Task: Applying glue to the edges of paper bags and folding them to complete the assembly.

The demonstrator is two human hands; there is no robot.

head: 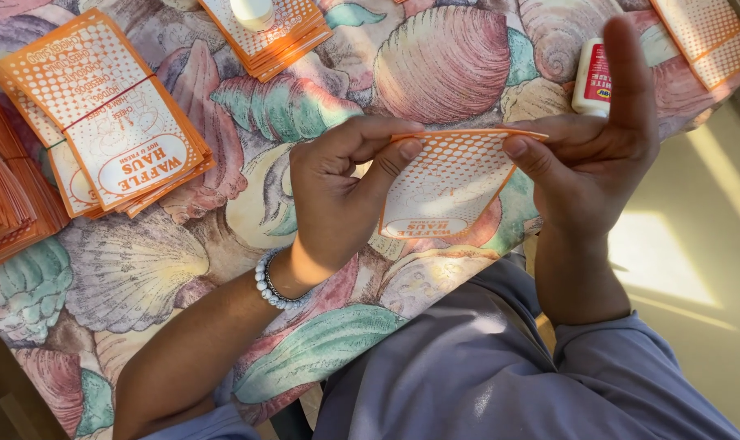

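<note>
An orange-and-white dotted paper sleeve (447,183) is held between both hands over a shell-patterned tablecloth (435,65). My left hand (337,191) pinches its top left edge with thumb and fingers; a pale bead bracelet sits on that wrist. My right hand (598,147) pinches the top right edge with the thumb, its index finger raised. The sleeve hangs tilted, its printed face toward me.
A banded stack of the same sleeves (113,122) lies at the left, beside fanned orange ones (7,195). More stacks lie at the top centre (272,33) and top right (704,37). A white glue bottle (591,77) lies behind my right hand.
</note>
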